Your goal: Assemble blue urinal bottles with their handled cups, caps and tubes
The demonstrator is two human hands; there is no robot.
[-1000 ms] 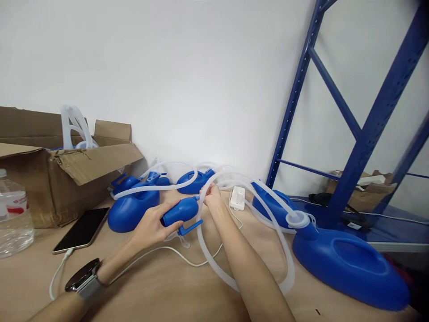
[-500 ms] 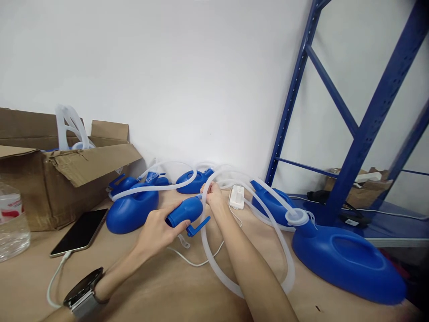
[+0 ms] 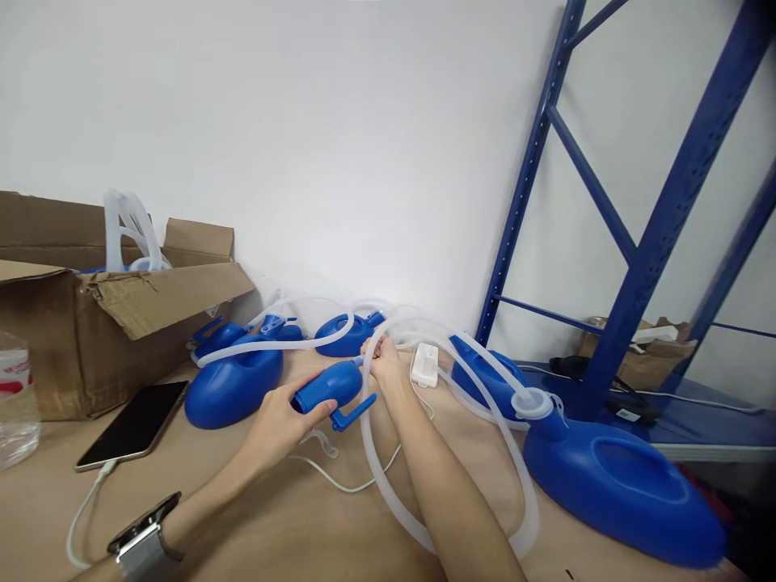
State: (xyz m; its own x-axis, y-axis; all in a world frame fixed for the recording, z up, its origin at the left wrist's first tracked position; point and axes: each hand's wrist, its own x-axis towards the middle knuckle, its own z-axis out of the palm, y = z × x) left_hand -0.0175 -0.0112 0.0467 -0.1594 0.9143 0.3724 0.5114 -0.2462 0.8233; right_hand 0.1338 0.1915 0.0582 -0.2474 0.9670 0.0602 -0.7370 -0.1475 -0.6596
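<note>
My left hand (image 3: 284,422) is wrapped around a blue urinal funnel (image 3: 335,383) with a blue flip cap (image 3: 355,413) hanging off its side. The funnel lies tilted, wide mouth toward me and narrow end pointing away to the right. At that narrow end, my right hand (image 3: 381,356) is closed on the end of a translucent tube (image 3: 371,457); the exact joint is partly hidden by fingers. The tube loops across the table and ends in a white cap (image 3: 532,402) on the neck of a large blue urinal bottle (image 3: 624,485) at the right.
More blue bottles stand at the left (image 3: 235,388), back (image 3: 345,333) and behind the right arm (image 3: 485,376). An open cardboard box (image 3: 121,339), a phone (image 3: 133,424), a water bottle (image 3: 15,404), a white power strip (image 3: 424,365) and a blue rack (image 3: 525,186) surround the workspace.
The camera view has shifted slightly. Both hands keep their hold on the funnel and the tube, with little visible movement between them.
</note>
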